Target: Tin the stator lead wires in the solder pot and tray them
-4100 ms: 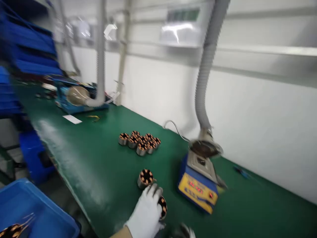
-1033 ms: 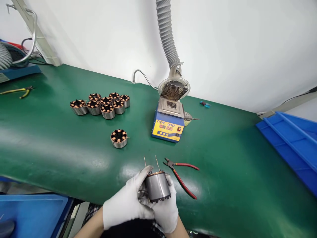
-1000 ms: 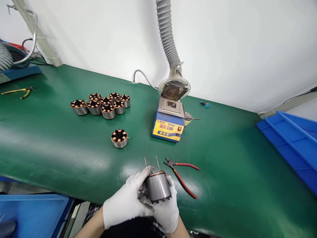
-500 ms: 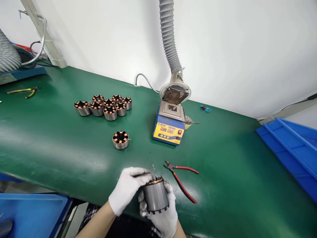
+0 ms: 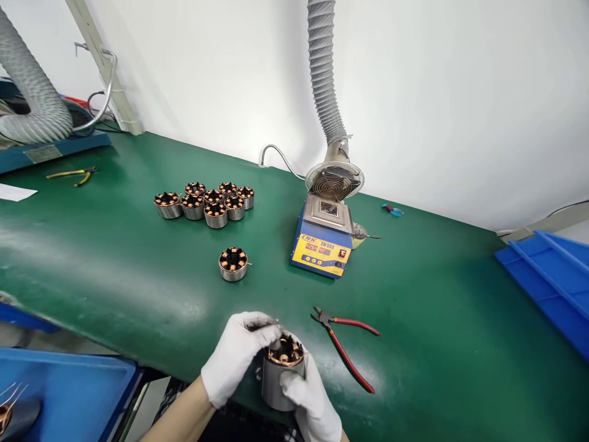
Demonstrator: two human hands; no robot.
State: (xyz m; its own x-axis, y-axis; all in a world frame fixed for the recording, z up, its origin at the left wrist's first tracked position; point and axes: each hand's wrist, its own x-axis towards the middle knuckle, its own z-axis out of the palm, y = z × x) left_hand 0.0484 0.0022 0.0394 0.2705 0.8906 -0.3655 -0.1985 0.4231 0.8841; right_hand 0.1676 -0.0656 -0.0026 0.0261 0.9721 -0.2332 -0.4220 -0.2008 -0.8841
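My right hand (image 5: pixel 310 393), in a white glove, grips a tall motor stator (image 5: pixel 280 387) with a grey metal wall and copper coils at its open top. Its thumb lies across the front wall, and the stator stands nearly upright with its top tipped a little towards me. At the stator's upper left rim, my gloved left hand (image 5: pixel 242 347) has its thumb and fingers pinched together. Whatever lies between those fingertips is hidden. Just right of the hands, diagonal cutters (image 5: pixel 343 347) with red handles lie spread on the green table (image 5: pixel 427 344).
One shorter stator (image 5: pixel 233 265) stands alone beyond my hands, with a cluster of several stators (image 5: pixel 215 216) behind it. A blue and yellow solder pot (image 5: pixel 321 242) sits under a fume hose (image 5: pixel 324 73). Yellow-handled cutters (image 5: pixel 76 175) lie far left. Blue crates (image 5: pixel 547 282) flank the table.
The held stator has turned from showing its side and lower edge to showing its coil-filled top. My right thumb has come round to its front. The whole view has shifted slightly left.
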